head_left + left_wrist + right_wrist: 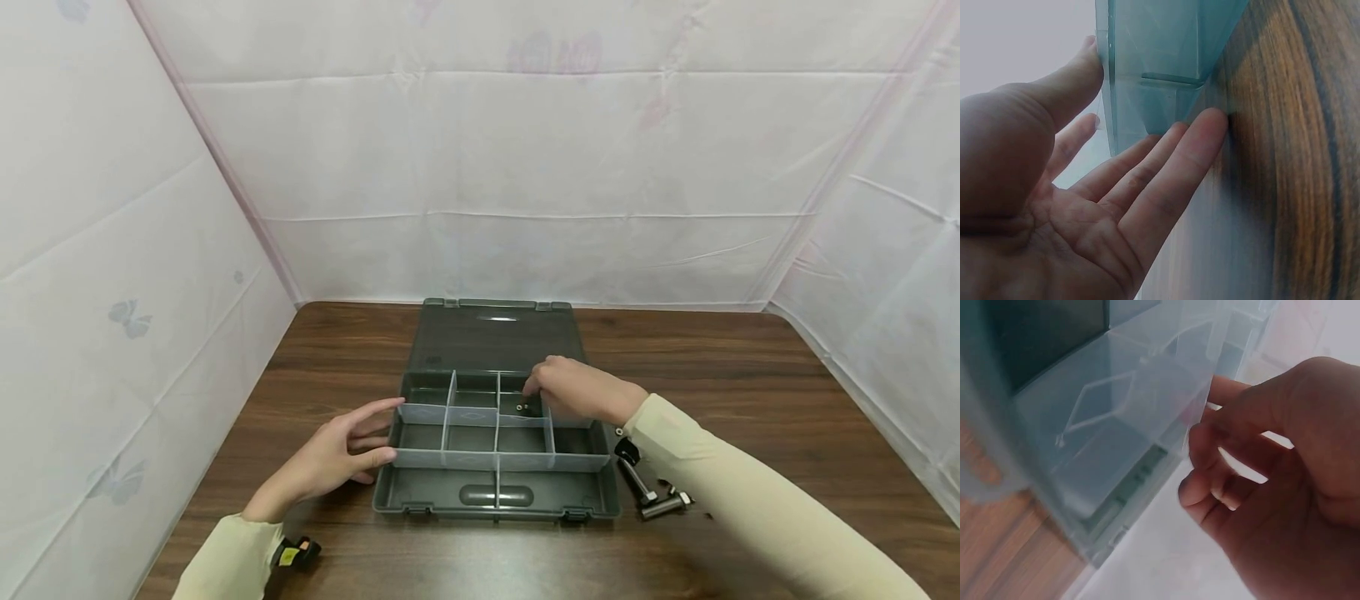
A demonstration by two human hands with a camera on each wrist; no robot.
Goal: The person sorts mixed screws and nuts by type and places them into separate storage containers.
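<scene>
A grey plastic compartment box (495, 500) lies open on the wooden table, its lid (495, 333) flat behind it. My left hand (360, 437) rests against the box's left wall with straight fingers and the thumb on the top edge; the left wrist view shows this hand (1129, 181) flat against the translucent box (1160, 56). My right hand (570, 387) reaches into a back compartment, its fingers curled down beside a small dark part (522, 407). In the right wrist view the hand (1260, 469) has its fingers curled close to a clear divider (1116, 412). Whether it holds anything is hidden.
A few metal fittings with a black knob (648, 492) lie on the table (750, 400) just right of the box. A black and orange device (294, 553) sits at my left wrist. White fabric walls enclose the table on three sides.
</scene>
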